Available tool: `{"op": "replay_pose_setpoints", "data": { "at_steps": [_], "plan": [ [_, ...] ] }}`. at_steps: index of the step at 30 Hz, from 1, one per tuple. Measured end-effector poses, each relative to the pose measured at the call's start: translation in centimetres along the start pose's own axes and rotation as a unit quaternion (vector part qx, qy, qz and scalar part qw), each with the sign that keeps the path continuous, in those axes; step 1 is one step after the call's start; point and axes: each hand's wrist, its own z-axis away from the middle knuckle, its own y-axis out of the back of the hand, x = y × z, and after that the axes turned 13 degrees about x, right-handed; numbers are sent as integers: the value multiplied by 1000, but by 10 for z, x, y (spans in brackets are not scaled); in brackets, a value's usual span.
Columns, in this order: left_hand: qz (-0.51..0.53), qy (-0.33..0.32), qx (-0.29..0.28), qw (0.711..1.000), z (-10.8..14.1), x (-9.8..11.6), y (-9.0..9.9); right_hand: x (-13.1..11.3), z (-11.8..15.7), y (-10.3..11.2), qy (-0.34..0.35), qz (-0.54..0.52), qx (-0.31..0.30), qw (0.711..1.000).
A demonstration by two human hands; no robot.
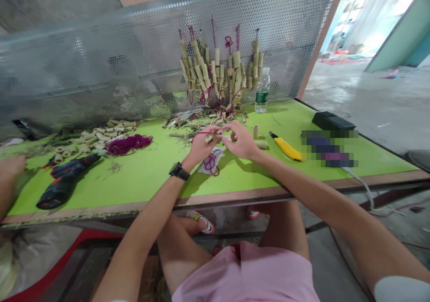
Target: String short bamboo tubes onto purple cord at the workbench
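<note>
My left hand (pixel 202 146), with a black watch on the wrist, has its fingers closed at a short bamboo tube (pixel 220 132) with a purple cord (pixel 204 133) running beside it. Opposite it, my right hand (pixel 242 143) pinches at the same tube, and the two hands' fingertips meet there. Exactly what each fingertip grips is partly hidden. Below the hands, loops of the cord lie over a white scrap of paper or plastic (pixel 217 155). Close to my right hand, one bamboo piece (pixel 255 131) stands upright and another (pixel 260 145) lies flat.
Strung bamboo bundles (pixel 218 71) hang on a perforated metal panel (pixel 144 51). A water bottle (pixel 262 93), yellow utility knife (pixel 287 147) and black box (pixel 333 121) are rightward. Leftward are a power drill (pixel 65 181), purple cord pile (pixel 129 144), bamboo pieces (pixel 101 137) and another person's hand (pixel 12 170).
</note>
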Motion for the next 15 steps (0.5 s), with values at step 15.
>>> {"op": "replay_pose_setpoints", "data": {
  "at_steps": [15],
  "plan": [
    [-82,-81,-28,993,4,-11,0,8,-3,-3,-1,-9,-5,1000]
  ]
}}
